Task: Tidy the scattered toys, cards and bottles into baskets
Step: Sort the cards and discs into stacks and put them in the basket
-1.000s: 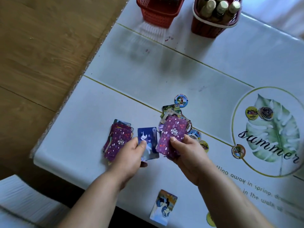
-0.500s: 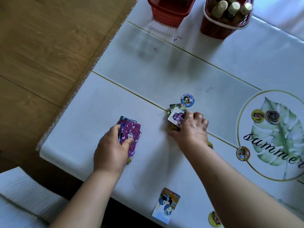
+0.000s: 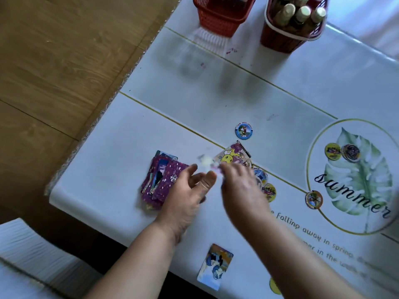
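The white glossy-clothed counter ends on the left in a slanting edge, with a brown wood-plank floor beyond it. Its near edge runs under both forearms. The widest bare stretch lies mid-counter, between the hands and two baskets at the far side. These are an orange-red plastic mesh basket and, near it, a dark red basket with a white rim holding upright gold-capped bottles.

The loose stack of purple-backed picture cards sits near the left corner. It is fanned untidily, with a few blue faces showing between the backs. The left hand lies over the stack's right side with fingers straight and spread, grasping nothing. The right hand is just beside it and blurred. Its fingertips are at a yellow pony card, but I cannot tell whether it grips the card. A pale smear between the two hands is too blurred to name.

Round printed discs are scattered to the right:
- a blue-rimmed disc lies beyond the pony card
- a yellow-and-red disc is partly under the right hand
- a yellow disc touches a dark disc on the green leaf print
- another disc sits on the print's gold ring

A single card with a blue cartoon figure lies alone at the near edge.
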Available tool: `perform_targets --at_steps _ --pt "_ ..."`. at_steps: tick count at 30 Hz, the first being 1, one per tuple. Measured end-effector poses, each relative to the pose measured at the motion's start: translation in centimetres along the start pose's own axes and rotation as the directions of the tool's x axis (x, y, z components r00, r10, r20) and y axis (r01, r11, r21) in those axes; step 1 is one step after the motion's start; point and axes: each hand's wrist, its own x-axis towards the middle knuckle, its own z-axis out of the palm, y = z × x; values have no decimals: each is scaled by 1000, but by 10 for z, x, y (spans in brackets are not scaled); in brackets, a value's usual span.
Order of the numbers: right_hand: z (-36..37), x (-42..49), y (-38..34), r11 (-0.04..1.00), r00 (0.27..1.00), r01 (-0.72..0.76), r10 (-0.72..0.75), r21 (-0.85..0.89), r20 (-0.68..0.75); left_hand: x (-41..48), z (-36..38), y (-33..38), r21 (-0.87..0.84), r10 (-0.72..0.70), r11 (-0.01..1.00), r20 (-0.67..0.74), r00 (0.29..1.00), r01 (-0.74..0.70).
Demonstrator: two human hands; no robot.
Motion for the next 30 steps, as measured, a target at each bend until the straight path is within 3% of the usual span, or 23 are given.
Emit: perform_targets --at_steps 2,4,6,8,12,14,18,21,26,27,28,30 --pt "6 -12 -11 980 974 196 -199 37 110 7 3 -4 -73 0 997 -136 991 -10" --pt "-2 -7 -8 977 957 187 -205 103 204 13 -6 -8 -24 32 999 -334 942 -43" --pt "-12 12 4 986 975 155 -162 59 154 13 -21 -6 88 74 995 -397 915 -43" --pt "-19 34 19 988 989 133 -129 -73 66 10 -34 -3 167 58 986 -385 921 8" --pt "-17 67 36 935 987 134 -94 -328 134 7 -58 -1 402 67 910 -377 924 98" --pt "-13 73 40 922 992 119 -92 -368 90 11 -67 1 526 144 847 -360 922 73" --pt "-5 68 46 946 999 29 -17 -323 39 22 -67 4 789 308 613 -275 911 31" --pt "-10 68 45 951 997 -4 29 -310 77 26 -65 0 875 452 483 -228 862 -22" --pt "-28 90 32 904 991 11 48 -427 128 6 -59 -16 875 661 474 -283 695 -95" --pt "-31 94 29 887 992 33 27 -461 123 0 -54 -21 869 669 481 -278 690 -117" --pt "-31 96 28 872 992 64 -4 -486 123 -8 -48 -26 866 648 485 -262 715 -122" --pt "-31 94 26 868 992 109 -60 -484 115 -24 -33 -41 871 510 480 -181 841 -104"
